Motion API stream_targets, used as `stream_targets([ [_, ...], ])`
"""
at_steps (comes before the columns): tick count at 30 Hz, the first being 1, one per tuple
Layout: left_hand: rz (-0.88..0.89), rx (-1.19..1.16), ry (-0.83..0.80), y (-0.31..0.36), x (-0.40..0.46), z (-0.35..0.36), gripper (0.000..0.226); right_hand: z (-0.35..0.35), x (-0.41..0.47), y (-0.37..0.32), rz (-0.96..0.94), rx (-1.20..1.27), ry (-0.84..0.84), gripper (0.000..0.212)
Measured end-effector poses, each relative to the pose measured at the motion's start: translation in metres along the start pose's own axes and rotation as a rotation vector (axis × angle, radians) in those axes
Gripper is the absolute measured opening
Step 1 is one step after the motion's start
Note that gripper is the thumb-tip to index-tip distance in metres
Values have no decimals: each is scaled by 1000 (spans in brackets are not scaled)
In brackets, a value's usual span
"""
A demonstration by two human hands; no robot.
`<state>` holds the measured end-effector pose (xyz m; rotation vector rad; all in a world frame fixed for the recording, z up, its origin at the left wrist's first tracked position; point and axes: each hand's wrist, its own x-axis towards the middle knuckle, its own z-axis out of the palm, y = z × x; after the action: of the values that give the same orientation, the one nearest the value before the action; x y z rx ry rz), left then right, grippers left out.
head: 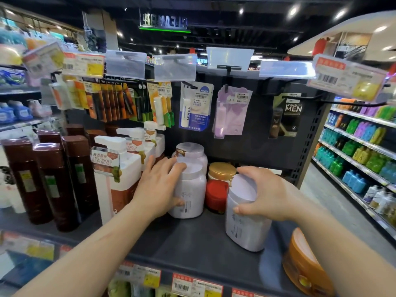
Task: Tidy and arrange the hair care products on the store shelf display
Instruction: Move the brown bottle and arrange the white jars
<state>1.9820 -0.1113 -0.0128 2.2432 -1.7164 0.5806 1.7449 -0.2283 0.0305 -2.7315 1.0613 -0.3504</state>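
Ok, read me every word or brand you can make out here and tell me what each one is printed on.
"NIVEA": hanging lip balm card.
"LIP BALM FOR MEN": dark hanging card.
"Lip Pure": orange hanging card, partly hidden.
"LUXURIOUS REPAIRING": tag on the white pump bottle.
Ceiling sign: mirrored, not clearly readable.
Price tags and the pale jars: print too small or blurred.
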Motion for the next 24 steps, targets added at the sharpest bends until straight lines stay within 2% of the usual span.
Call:
stream_targets([
  [6, 4, -187, 34, 2, -22, -20, 111, 13, 1, -22, -149, 138, -32, 94],
  [10, 89, -222, -24, -3, -41, -34, 116, 25, 9, -52, -274, 220, -111, 94],
  [14, 80, -286, -38, -10, -55, -38, 117, 33, 21, -77, -383, 308, -188, 91],
  [18, 63, -364, -92, -9, -67, -34, 119, 37, 25, -84, -380, 356, -191, 87],
  [24, 65, -366, -95, -6, -72, -28, 101, 40, 13, -64, -305, 278, -162, 111],
])
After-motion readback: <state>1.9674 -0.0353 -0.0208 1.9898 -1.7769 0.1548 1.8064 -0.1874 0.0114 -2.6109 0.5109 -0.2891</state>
